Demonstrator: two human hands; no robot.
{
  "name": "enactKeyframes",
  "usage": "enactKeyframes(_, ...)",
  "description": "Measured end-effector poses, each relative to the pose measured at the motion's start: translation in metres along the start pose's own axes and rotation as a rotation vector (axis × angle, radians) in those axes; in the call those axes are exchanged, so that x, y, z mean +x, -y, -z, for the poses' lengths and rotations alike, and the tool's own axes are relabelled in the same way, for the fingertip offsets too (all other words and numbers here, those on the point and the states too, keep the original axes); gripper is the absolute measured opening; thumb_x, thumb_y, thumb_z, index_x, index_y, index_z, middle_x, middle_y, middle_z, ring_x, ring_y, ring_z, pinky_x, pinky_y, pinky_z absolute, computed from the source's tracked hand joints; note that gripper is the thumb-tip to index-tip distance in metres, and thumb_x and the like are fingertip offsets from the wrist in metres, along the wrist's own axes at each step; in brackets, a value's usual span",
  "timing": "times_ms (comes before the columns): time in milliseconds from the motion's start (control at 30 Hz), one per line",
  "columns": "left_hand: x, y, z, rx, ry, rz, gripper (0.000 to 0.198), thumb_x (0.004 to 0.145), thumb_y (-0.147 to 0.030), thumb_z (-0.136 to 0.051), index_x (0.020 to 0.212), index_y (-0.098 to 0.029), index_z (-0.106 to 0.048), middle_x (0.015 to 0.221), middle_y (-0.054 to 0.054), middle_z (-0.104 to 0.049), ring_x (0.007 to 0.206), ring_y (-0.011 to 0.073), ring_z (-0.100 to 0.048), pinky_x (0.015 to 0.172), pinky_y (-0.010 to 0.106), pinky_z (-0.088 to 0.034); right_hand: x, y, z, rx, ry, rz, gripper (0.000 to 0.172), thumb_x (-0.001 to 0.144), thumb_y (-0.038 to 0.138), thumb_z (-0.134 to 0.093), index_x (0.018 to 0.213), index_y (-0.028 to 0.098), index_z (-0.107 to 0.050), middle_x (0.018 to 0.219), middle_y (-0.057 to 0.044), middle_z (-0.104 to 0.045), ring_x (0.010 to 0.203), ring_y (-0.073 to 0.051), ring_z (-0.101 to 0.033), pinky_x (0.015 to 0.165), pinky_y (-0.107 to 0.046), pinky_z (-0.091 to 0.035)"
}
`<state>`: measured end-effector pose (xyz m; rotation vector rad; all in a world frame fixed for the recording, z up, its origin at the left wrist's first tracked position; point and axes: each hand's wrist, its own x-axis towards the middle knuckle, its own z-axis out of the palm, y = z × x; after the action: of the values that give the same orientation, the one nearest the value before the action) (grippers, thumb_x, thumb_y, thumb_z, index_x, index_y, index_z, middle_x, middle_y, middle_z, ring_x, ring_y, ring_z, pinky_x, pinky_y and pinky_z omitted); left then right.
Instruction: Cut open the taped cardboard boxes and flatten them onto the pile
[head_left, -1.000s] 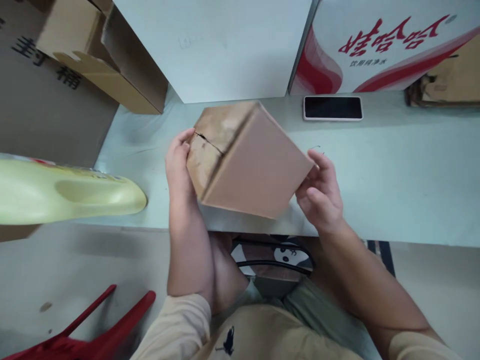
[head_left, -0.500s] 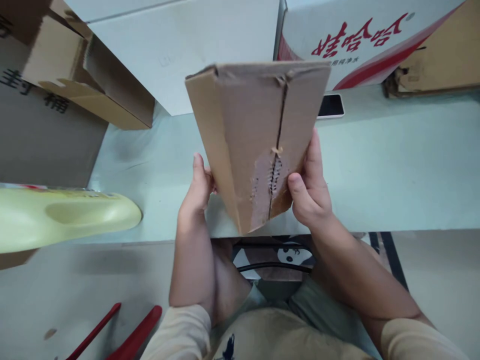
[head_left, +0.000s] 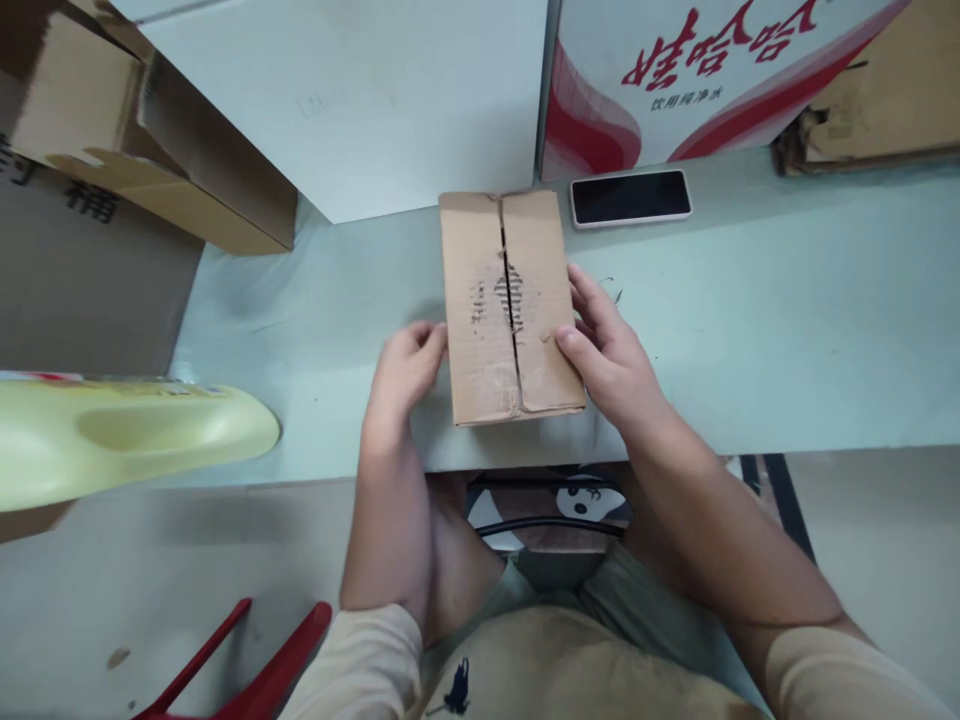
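1. Curling partway closed, L hand (head_left: 409, 365) is touching the left edge of the cardboard box (head_left: 480, 365); some fingertips are hiding, so can't tell if it's really gripping.
2. R hand (head_left: 611, 355) is holding the box's right edge, approx. half closed, w/ thumb lying on the upward face & fingers reaching along the side.
3. Box is sitting between both hands, over the table (head_left: 787, 350); can't tell if its full base is resting there.
4. Done: upward flaps are lying folded in, meeting along a center seam. Not done: seam is gaping slightly amid a torn, scuffed patch, so prob. closed but unsealed; contents aren't showing.
5. Phone (head_left: 630, 198) is lying just past the box's far R corner, screen dark; white carton (head_left: 375, 120) is standing behind.
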<state>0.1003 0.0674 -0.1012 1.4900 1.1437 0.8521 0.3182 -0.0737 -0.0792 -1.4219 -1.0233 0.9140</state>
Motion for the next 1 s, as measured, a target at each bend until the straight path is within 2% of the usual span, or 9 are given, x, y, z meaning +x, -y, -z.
enactKeyframes(100, -0.009, -0.024, -0.001, -0.018, -0.185, -0.31, 0.033, 0.093, -0.055, -0.069, 0.108, -0.026, -0.074, 0.117, 0.006, -0.076, 0.116, 0.0249, -0.07, 0.1, 0.04, -0.06, -0.001, 0.003, -0.004, -0.005, 0.004, 0.006, 0.083, 0.093, 0.074, -0.06, 0.163, 0.035, -0.037, 0.169, -0.005, -0.044, 0.154, -0.03, -0.047, 0.121, -0.048, -0.051)
enactKeyframes(167, -0.017, -0.038, -0.003, -0.104, -0.072, -0.513, 0.035, 0.095, -0.06, -0.064, 0.118, -0.035, -0.072, 0.134, 0.002, -0.071, 0.135, 0.0251, -0.063, 0.111, 0.042, -0.056, -0.002, 0.005, -0.006, -0.017, 0.018, 0.005, 0.082, 0.093, 0.074, -0.059, 0.162, 0.035, -0.037, 0.168, -0.006, -0.046, 0.148, -0.03, -0.054, 0.116, -0.047, -0.054)
enactKeyframes(267, -0.021, -0.043, -0.008, 0.065, 0.154, -0.66, 0.034, 0.099, -0.059, -0.059, 0.114, -0.034, -0.075, 0.14, 0.002, -0.068, 0.148, 0.0281, -0.052, 0.131, 0.052, -0.038, -0.002, 0.005, -0.005, -0.036, -0.01, 0.023, 0.075, 0.094, 0.072, -0.058, 0.157, 0.034, -0.043, 0.163, -0.007, -0.051, 0.138, -0.027, -0.061, 0.108, -0.042, -0.057)
enactKeyframes(400, -0.014, -0.025, -0.013, 0.186, 0.133, -0.67, 0.041, 0.102, -0.06, -0.049, 0.112, -0.031, -0.076, 0.135, 0.005, -0.068, 0.148, 0.0299, -0.05, 0.137, 0.056, -0.025, 0.0, 0.004, 0.006, -0.229, -0.144, -0.004, 0.052, 0.1, 0.061, -0.039, 0.125, 0.025, -0.067, 0.114, -0.009, -0.074, 0.098, -0.024, -0.07, 0.081, -0.038, -0.057)
enactKeyframes(500, -0.01, -0.015, -0.014, 0.192, 0.116, -0.687, 0.04, 0.103, -0.058, -0.048, 0.115, -0.03, -0.075, 0.134, 0.006, -0.067, 0.146, 0.03, -0.051, 0.137, 0.058, -0.024, 0.001, 0.005, 0.018, -0.699, -0.153, -0.225, 0.041, 0.096, 0.051, -0.046, 0.112, 0.022, -0.071, 0.078, -0.006, -0.068, 0.074, -0.024, -0.063, 0.068, -0.036, -0.045)
enactKeyframes(600, -0.01, -0.015, -0.015, 0.219, 0.097, -0.68, 0.047, 0.102, -0.064, -0.046, 0.111, -0.029, -0.075, 0.132, 0.006, -0.067, 0.144, 0.0313, -0.053, 0.136, 0.059, -0.025, 0.001, 0.004, 0.024, -1.023, 0.005, -0.425, 0.042, 0.094, 0.05, -0.051, 0.123, 0.024, -0.068, 0.081, -0.008, -0.073, 0.074, -0.028, -0.063, 0.062, -0.035, -0.036)
enactKeyframes(700, -0.01, -0.017, -0.016, 0.213, 0.078, -0.663, 0.049, 0.1, -0.069, -0.047, 0.108, -0.029, -0.075, 0.13, 0.006, -0.068, 0.141, 0.0313, -0.056, 0.136, 0.058, -0.027, 0.002, 0.001, 0.024, -1.128, 0.095, -0.478, 0.039, 0.096, 0.051, -0.049, 0.117, 0.025, -0.069, 0.088, -0.012, -0.075, 0.078, -0.031, -0.066, 0.061, -0.035, -0.035)
enactKeyframes(867, -0.014, -0.022, -0.018, 0.104, 0.081, -0.638, 0.045, 0.096, -0.069, -0.055, 0.108, -0.031, -0.075, 0.133, 0.005, -0.069, 0.145, 0.0333, -0.054, 0.135, 0.06, -0.027, 0.007, -0.003, 0.027, -1.144, 0.062, -0.542, 0.027, 0.092, 0.042, -0.053, 0.105, 0.026, -0.07, 0.09, -0.012, -0.074, 0.079, -0.03, -0.065, 0.062, -0.036, -0.037)
enactKeyframes(1000, -0.017, -0.028, -0.017, 0.12, 0.081, -0.583, 0.054, 0.093, -0.078, -0.051, 0.102, -0.031, -0.076, 0.133, 0.005, -0.069, 0.148, 0.0362, -0.05, 0.133, 0.063, -0.029, 0.007, -0.006, 0.033, -0.857, -0.089, -0.362, 0.031, 0.086, 0.028, -0.055, 0.111, 0.027, -0.073, 0.075, -0.004, -0.066, 0.071, -0.024, -0.06, 0.069, -0.038, -0.044)
